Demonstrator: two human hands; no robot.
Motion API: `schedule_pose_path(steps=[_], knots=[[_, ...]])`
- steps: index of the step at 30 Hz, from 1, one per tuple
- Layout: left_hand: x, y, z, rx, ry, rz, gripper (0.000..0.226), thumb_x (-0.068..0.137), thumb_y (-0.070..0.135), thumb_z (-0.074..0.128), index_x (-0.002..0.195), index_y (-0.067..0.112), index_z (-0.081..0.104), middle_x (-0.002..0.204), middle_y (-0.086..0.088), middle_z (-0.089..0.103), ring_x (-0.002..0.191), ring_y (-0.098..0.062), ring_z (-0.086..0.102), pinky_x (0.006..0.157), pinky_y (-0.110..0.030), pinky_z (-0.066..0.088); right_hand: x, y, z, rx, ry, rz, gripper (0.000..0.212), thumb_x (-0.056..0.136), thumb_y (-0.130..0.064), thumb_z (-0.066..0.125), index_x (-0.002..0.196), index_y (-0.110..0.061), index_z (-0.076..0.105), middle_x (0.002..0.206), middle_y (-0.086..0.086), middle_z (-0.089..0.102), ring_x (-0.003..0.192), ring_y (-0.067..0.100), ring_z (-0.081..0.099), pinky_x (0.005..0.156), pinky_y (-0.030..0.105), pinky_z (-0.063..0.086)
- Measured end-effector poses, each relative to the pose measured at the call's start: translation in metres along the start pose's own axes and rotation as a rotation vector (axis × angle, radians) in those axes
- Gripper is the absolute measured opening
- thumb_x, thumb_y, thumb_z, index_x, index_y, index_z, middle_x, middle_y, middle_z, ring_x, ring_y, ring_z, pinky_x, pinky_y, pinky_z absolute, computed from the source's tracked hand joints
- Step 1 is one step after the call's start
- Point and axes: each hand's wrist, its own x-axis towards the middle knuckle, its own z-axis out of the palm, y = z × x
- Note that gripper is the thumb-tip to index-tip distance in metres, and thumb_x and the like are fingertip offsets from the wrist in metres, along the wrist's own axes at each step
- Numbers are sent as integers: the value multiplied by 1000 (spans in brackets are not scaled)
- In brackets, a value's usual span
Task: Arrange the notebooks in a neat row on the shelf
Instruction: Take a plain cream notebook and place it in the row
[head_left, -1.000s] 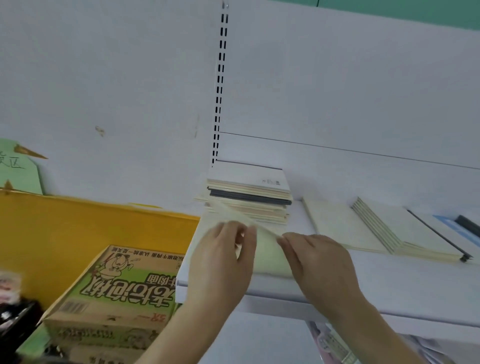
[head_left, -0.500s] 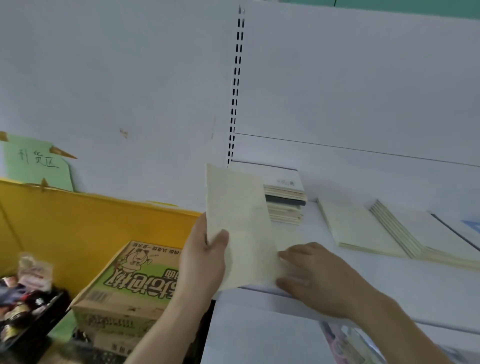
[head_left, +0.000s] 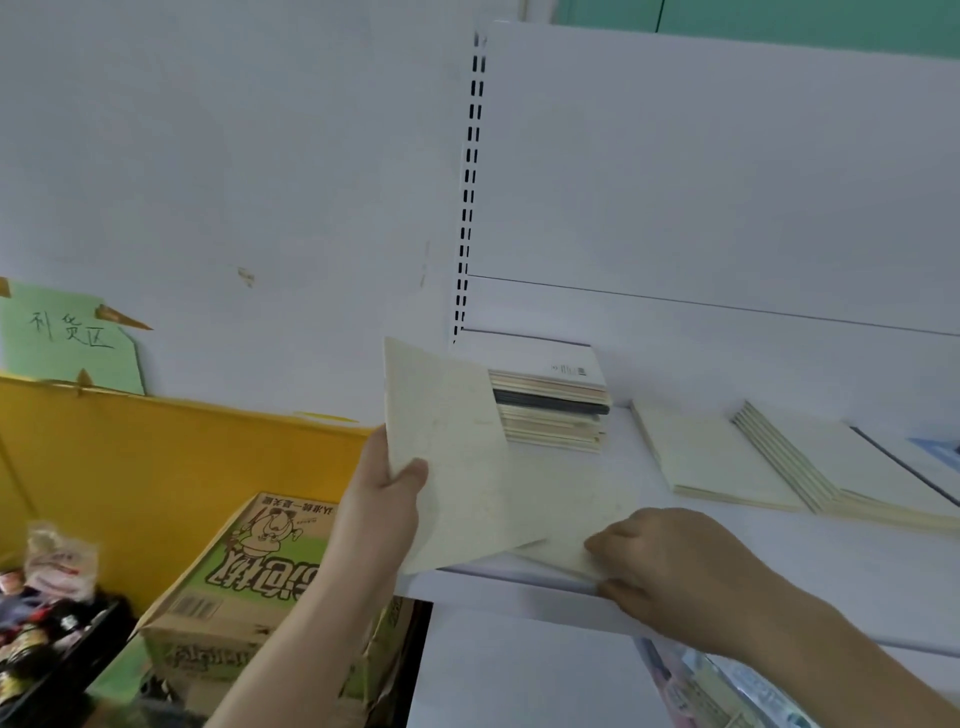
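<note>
Notebook (head_left: 447, 457) gripped upright by left hand (head_left: 382, 499), hiding stack (head_left: 553, 410), right hand (head_left: 670, 561) pinching another notebook (head_left: 566, 525).

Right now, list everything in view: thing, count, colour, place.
held notebook: one, cream, raised over shelf's left end
flat notebook: one, cream, on shelf's front edge
stack of notebooks: one, cream with a dark band, at the back
fanned notebooks: several, cream, on the right
shelf: one, white
cardboard box: one, green and brown, lower left
yellow board: one, left
green sign: one, on wall
left hand: holds the held notebook
right hand: grips the flat notebook
</note>
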Motion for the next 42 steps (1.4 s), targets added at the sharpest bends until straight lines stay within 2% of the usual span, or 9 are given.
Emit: schedule_pose_path(steps=[5, 10, 15, 20, 24, 29, 33, 37, 42], knots=[[2, 2, 11, -35, -71, 29, 37, 103, 19, 47, 126, 48, 53, 114, 18, 69, 110, -17, 64, 94, -51, 54, -24, 19, 8, -116, 160, 185, 31, 81, -35, 41, 94, -30, 69, 71, -10, 66, 58, 14, 61, 42, 29, 41], [6, 11, 22, -97, -71, 90, 37, 104, 16, 45, 122, 47, 55, 110, 17, 70, 105, -15, 66, 88, -46, 56, -56, 49, -18, -41, 468, 522, 11, 86, -32, 62, 85, -31, 73, 71, -12, 68, 64, 16, 64, 47, 25, 45], [3, 16, 45, -114, -113, 102, 36, 105, 17, 43, 126, 44, 54, 109, 14, 70, 100, -12, 68, 78, -38, 59, -67, 41, -32, 47, 738, 730, 28, 91, -33, 44, 79, -19, 65, 56, -5, 53, 49, 20, 47, 42, 24, 31], [-21, 21, 90, -150, -239, 109, 32, 106, 24, 43, 116, 51, 55, 102, 20, 70, 100, -9, 67, 86, -40, 57, -33, -16, -28, -10, 989, 677, 25, 94, -22, 50, 98, -7, 70, 65, 2, 61, 55, 21, 49, 52, 26, 33], [-36, 23, 124, -227, -292, 102, 20, 105, 38, 41, 113, 46, 57, 103, 17, 72, 95, -4, 69, 84, -35, 57, -15, -51, 9, 45, 876, 477, 38, 94, -23, 49, 124, -3, 62, 122, 9, 66, 107, 26, 62, 87, 37, 51], [-32, 18, 153, -189, -319, 100, 20, 102, 32, 50, 120, 39, 56, 106, 15, 73, 100, -6, 70, 85, -33, 57, -31, -27, 22, 244, 633, 381, 51, 103, -36, 29, 147, -12, 36, 155, 2, 32, 142, 18, 29, 106, 41, 38], [-18, 13, 185, -176, -270, 24, 22, 103, 22, 49, 116, 36, 60, 108, 9, 72, 104, -19, 68, 89, -47, 57, -64, 27, 26, 287, 529, 432, 62, 100, -57, 26, 148, -19, 34, 157, -3, 25, 144, 14, 22, 113, 38, 28], [-7, 14, 222, -208, -282, -26, 21, 102, 18, 51, 115, 26, 64, 107, 5, 73, 101, -18, 69, 84, -43, 58, -90, 101, 18, 370, 331, 650, 86, 76, -89, 24, 148, -41, 17, 157, -11, 16, 140, 12, 20, 112, 33, 28], [15, 6, 270, -49, -225, -13, 22, 96, 22, 56, 116, 32, 58, 113, 2, 68, 105, -23, 66, 91, -53, 55, -89, 157, 24, 602, 255, 650, 91, 71, -80, 51, 147, -36, 28, 142, -21, 36, 121, 4, 43, 101, 24, 37]])
